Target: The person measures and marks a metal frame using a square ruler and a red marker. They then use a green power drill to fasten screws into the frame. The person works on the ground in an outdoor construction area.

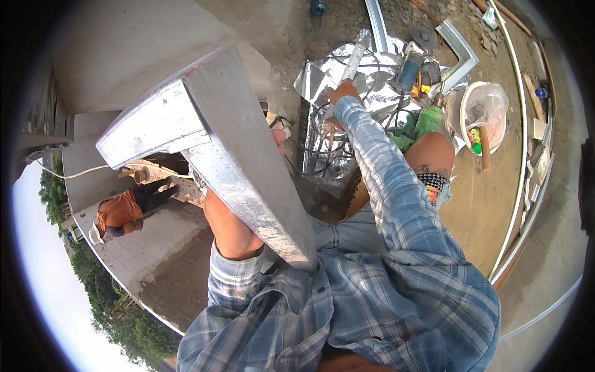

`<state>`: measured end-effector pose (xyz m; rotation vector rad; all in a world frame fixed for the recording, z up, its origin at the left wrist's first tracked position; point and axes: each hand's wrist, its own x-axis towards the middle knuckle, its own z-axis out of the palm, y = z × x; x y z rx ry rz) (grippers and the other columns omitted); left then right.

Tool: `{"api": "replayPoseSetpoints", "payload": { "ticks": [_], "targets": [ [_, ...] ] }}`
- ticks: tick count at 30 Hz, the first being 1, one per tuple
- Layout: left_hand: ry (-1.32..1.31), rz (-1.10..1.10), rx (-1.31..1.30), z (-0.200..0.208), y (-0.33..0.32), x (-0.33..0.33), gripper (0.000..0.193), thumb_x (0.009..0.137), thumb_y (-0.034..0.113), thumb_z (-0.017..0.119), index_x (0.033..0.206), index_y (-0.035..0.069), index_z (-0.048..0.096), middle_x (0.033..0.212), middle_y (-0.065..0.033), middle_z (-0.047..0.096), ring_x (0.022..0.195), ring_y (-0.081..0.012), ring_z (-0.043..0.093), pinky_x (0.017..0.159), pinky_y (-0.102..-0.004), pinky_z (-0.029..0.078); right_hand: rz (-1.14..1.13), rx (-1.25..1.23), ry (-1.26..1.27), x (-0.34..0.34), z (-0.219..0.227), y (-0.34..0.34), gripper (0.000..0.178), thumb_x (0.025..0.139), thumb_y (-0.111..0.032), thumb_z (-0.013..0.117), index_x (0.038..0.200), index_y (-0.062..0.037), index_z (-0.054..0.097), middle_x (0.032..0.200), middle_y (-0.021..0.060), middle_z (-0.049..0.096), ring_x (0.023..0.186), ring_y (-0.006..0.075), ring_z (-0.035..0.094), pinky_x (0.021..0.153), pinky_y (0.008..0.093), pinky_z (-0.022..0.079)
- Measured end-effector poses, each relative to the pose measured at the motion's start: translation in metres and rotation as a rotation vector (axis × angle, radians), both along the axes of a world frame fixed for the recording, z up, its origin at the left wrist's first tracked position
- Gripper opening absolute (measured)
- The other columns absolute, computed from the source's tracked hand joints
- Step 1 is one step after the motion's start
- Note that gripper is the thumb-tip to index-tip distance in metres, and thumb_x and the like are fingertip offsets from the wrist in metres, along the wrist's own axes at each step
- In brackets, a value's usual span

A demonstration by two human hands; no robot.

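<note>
A long box-shaped silver metal section (242,136), its angled end foil-bright, slants across the left of the head view towards my lap. My left hand (280,140) is closed on its far side; only some fingers show past the edge, the rest hidden. My right hand (344,92) reaches forward over crumpled silver foil (322,74), closed around the near end of a narrow silvery-white strip (354,61). Right of that hand, an angle grinder (409,73) lies on the foil, with dark cords around it. Nearer my knee is a green power tool (427,121).
A white bucket (462,115) holds clear plastic, a small green bottle (475,141) and a wooden handle. Bent metal channels (457,53) and a loose disc (423,37) lie beyond. Below on the left, another person (121,211) in an orange-brown top is bent over.
</note>
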<state>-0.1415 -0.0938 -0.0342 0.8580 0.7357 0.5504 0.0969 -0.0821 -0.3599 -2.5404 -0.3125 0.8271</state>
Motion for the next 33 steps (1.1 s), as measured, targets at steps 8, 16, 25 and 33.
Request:
{"api": "replayPoseSetpoints", "payload": {
  "ticks": [8,16,25,33],
  "targets": [
    [-0.016,0.095,-0.104,-0.01,-0.002,0.007,0.04,0.101,0.028,0.032,0.123,0.0,0.05,0.11,-0.0105,0.062,0.088,-0.0123,0.059,0.072,-0.0241,0.047,-0.189,-0.152,-0.124,-0.023,-0.001,0.025,0.084,0.067,-0.034,0.08,0.128,0.0004,0.034,0.119,0.0208,0.046,0.109,0.0349,0.054,0.093,0.0395,0.049],
    [-0.013,0.059,-0.089,-0.015,0.008,0.012,0.043,0.101,0.032,0.033,0.123,-0.001,0.05,0.109,-0.0128,0.063,0.092,-0.0157,0.06,0.079,-0.0272,0.047,-0.562,0.124,-0.132,-0.003,0.004,0.018,0.054,0.065,-0.019,0.07,0.113,-0.0005,0.053,0.109,0.0215,0.061,0.097,0.0365,0.063,0.087,0.0425,0.051],
    [0.05,0.045,0.023,-0.019,0.01,0.008,0.043,0.1,0.024,0.033,0.13,-0.004,0.044,0.119,-0.0187,0.059,0.107,-0.0256,0.059,0.088,-0.0324,0.048,-0.786,1.187,0.323,0.035,0.109,-0.011,0.049,0.07,-0.001,0.049,0.119,0.0066,0.047,0.092,0.0145,0.055,0.074,0.0197,0.053,0.068,0.0335,0.046],
    [0.053,0.023,-0.078,-0.013,0.009,0.018,0.041,0.099,0.024,0.035,0.128,-0.004,0.046,0.119,-0.0164,0.059,0.106,-0.0229,0.058,0.083,-0.0303,0.049,-0.353,1.268,1.035,0.069,0.17,-0.066,0.041,0.098,-0.018,0.035,0.127,0.0097,0.042,0.089,0.0075,0.053,0.075,0.0171,0.053,0.076,0.037,0.052]
  ]
}}
